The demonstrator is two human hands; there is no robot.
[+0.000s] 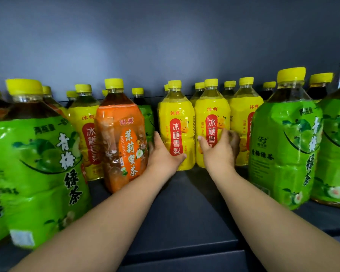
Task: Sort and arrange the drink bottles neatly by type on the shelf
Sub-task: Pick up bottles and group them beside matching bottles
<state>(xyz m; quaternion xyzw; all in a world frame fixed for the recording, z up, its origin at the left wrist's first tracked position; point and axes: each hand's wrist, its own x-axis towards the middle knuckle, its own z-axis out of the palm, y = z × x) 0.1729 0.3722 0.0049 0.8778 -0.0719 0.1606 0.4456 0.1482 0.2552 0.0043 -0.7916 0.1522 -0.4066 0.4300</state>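
Note:
Both my hands reach to the middle of the dark shelf. My left hand wraps the lower left side of a yellow pear-drink bottle, thumb across its front. Just left of that hand stands an orange jasmine-tea bottle, slightly tilted. My right hand grips the neighbouring yellow pear-drink bottle, thumb on its left and fingers on its right. A third yellow bottle stands beside it. Large green plum-tea bottles stand at the left and right.
Another yellow bottle stands behind the orange one. Several more yellow-capped bottles fill the back row against the grey back wall. A further green bottle stands at the far right edge. Bare shelf shows in front of my hands.

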